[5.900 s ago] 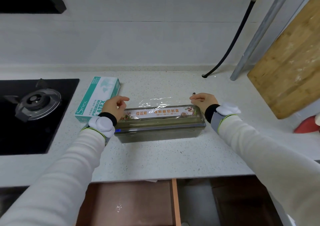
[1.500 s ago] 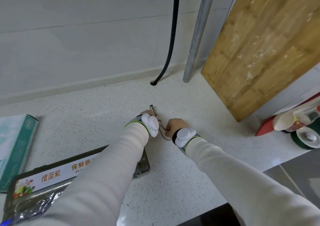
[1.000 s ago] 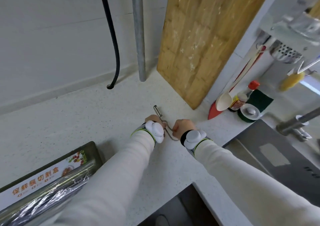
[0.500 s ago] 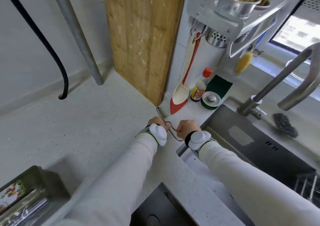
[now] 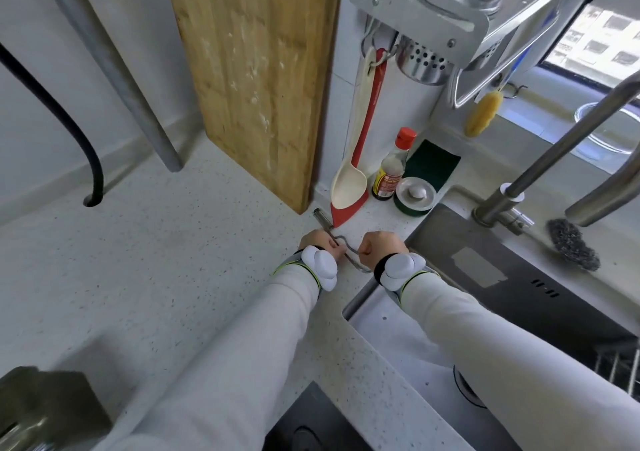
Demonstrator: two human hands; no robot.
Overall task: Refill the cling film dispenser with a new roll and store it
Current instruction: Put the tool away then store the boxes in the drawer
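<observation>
Your left hand (image 5: 323,244) and right hand (image 5: 379,249) are both fisted on a bent metal peeler (image 5: 337,239), above the counter corner. Cling film dispenser (image 5: 38,412) sits well behind-left of your left hand.

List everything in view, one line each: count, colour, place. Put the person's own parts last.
cutting board: one, light wood, leaning upright on the back wall.
pipe: one, grey, left of the board.
hose: one, black, far left.
spoon: one, cream, hanging from the rack.
spatula: one, red, behind the spoon.
bottle: one, red cap, beside the spoon.
sink: one, dark steel, right.
faucet: one, steel, behind the sink.
scourer: one, dark grey, sink edge.
dispenser: one, dark green, bottom left corner.
metal tool: one, grey, gripped by both hands.
left hand, right hand: fists closed on it.
</observation>
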